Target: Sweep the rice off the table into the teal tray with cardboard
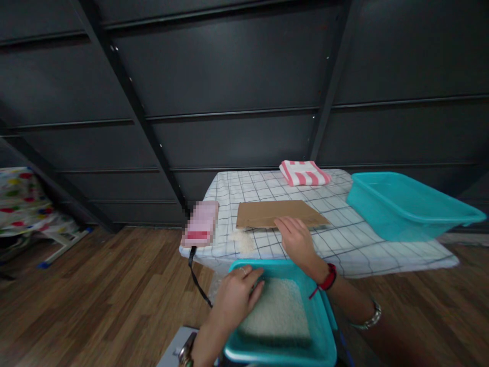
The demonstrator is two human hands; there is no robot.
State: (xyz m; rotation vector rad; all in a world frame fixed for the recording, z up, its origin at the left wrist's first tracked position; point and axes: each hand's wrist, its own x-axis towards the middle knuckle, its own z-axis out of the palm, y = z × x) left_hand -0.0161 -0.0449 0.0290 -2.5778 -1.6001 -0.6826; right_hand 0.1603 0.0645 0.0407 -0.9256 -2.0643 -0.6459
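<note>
Though two hands (234, 296) (295, 239), one cardboard sheet (273, 211).

Tub (280, 356), lower centre: plain turquoise; grains (282, 308) inside, off-white. Second tub (382, 216), right of frame: same turquoise. Loose grain patch (245, 242), centre: pale cream. Cardboard (263, 213), centre: uniform brown. Tablecloth (252, 188), centre to right: white, thin dark grid. Towel (303, 174), right of centre: white with pink stripes. Flat case (202, 219), left of centre: pale pink, red band low down, pixelated; strap (195, 278) below, black. Wristband (330, 277), lower right of centre: red. Wall (229, 71), top: dark grey. Floor (153, 285), lower left: brown, wood-grained. Fabric (26, 199), far left: white, multicoloured spots.
</note>
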